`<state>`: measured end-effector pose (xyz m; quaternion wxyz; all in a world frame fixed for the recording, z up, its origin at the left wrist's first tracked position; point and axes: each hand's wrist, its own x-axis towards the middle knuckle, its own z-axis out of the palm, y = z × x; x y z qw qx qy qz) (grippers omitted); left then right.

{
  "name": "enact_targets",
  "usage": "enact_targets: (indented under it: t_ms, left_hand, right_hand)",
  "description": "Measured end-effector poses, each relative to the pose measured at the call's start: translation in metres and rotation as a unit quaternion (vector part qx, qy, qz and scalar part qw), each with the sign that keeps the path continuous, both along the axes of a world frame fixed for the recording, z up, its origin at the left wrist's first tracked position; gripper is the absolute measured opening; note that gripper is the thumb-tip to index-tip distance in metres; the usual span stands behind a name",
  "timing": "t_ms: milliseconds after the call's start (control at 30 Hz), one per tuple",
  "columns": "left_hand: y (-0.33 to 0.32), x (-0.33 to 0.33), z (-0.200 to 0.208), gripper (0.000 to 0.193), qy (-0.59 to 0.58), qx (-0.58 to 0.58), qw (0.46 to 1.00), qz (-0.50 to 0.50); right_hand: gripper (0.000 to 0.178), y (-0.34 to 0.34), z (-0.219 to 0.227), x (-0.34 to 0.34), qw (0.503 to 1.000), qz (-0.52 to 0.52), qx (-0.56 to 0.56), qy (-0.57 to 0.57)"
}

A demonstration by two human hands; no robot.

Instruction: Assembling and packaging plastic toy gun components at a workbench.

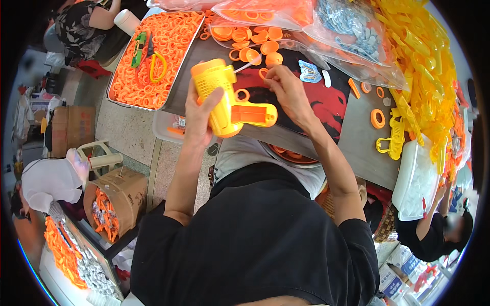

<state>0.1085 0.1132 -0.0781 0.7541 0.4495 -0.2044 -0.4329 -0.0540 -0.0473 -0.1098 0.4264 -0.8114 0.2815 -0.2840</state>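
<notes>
My left hand (200, 115) is wrapped round a yellow hair-dryer-shaped plastic toy (217, 97) with an orange end, a slotted side and a handle pointing right. A recess in the handle shows orange inside. Just right of it, my right hand (290, 93) pinches a small orange ring (263, 73) between thumb and fingertips, apart from the toy. Another orange ring (242, 95) lies beside the toy. Beyond my hands are several orange domed caps (269, 47) on the table. A blue sticker sheet (309, 72) lies to the right of my right hand.
A metal tray (112, 95) at left holds many orange rings, with green-handled cutters (138, 50) and yellow-and-red pliers (160, 67) on top. Clear bags of parts (352, 30) lie at the back. Yellow parts (418, 46) pile up at right, above a white bin (401, 201). Other people sit nearby.
</notes>
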Motion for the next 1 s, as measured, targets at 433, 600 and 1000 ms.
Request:
enact_targets:
  t_ms: [433,600,1000]
  left_hand:
    - [-0.063,-0.043,0.026,0.081,-0.26,0.027,0.955,-0.139]
    - [-0.072,-0.055,0.021,0.068,-0.211,0.032,0.961,-0.177]
    - [-0.108,-0.09,0.007,0.079,-0.08,-0.02,0.945,-0.315]
  right_hand:
    - [0.043,0.007,0.048,-0.1,0.987,-0.08,0.07,-0.123]
    - [0.017,0.012,0.057,-0.114,0.998,-0.043,0.023,-0.031]
    - [0.017,0.014,0.028,-0.117,0.914,-0.086,0.303,-0.256]
